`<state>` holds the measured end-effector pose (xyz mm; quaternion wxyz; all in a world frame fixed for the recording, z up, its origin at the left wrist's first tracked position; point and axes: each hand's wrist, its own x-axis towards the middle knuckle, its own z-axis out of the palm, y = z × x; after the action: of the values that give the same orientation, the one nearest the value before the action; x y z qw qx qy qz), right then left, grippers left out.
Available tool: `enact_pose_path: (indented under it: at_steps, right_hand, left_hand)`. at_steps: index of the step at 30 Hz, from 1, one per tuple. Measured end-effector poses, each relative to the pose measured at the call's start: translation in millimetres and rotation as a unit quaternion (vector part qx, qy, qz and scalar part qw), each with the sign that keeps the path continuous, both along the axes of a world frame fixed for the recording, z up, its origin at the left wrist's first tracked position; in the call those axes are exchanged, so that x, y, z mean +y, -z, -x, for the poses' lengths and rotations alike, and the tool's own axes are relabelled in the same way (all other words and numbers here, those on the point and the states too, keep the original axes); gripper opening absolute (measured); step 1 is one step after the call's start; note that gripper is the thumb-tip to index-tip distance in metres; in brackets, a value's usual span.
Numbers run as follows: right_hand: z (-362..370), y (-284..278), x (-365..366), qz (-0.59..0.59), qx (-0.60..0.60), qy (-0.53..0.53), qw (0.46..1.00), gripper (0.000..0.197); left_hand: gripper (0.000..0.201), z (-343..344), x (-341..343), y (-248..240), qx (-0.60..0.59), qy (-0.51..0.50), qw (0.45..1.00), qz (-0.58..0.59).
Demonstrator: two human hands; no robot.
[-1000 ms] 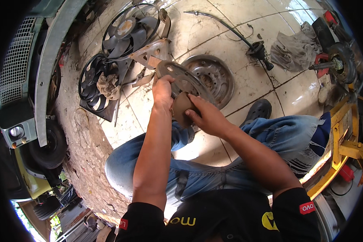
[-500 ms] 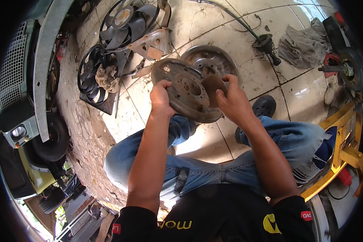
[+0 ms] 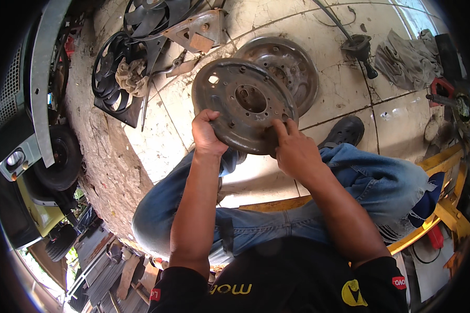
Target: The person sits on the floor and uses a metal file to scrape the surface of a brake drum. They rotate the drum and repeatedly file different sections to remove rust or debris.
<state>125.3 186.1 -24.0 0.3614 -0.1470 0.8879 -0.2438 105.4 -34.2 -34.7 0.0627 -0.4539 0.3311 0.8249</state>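
A round, dark brake backing plate (image 3: 222,91) is held up in front of me, tilted, with a large central hole and small bolt holes around it. My left hand (image 3: 208,133) is closed on its near-left rim, thumb on top. The bent fingers of my right hand (image 3: 292,148) press on the face near the lower right rim. The brown sandpaper seen in these fingers earlier is hidden now by the hand and shadow. A second, similar round metal plate (image 3: 304,78) lies on the floor just beyond, partly covered by the held one.
Black fans (image 3: 109,68), a crumpled rag (image 3: 131,77) and a rusty bracket (image 3: 196,31) lie far left. At far right are a booted lever (image 3: 357,49), a grey cloth (image 3: 404,60) and a yellow metal frame (image 3: 446,208). A vehicle's front (image 3: 21,156) stands left.
My right hand has moved down and slightly left onto the plate's face, and the sandpaper has gone out of sight. The plate has turned more face-up; my left hand keeps its grip.
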Motion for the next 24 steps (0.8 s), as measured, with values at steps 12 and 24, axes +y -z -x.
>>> enact_pose_path:
  at_steps: [12,24]
  right_hand:
    - [4,6,-23,0.165,-0.02,0.162,0.973,0.055]
    - [10,4,-19,0.178,0.087,0.035,0.979,0.075]
  left_hand:
    - [0.036,14,-3,-1,0.054,-0.119,0.991,0.002]
    - [0.051,53,12,-19,0.011,-0.119,0.987,0.109]
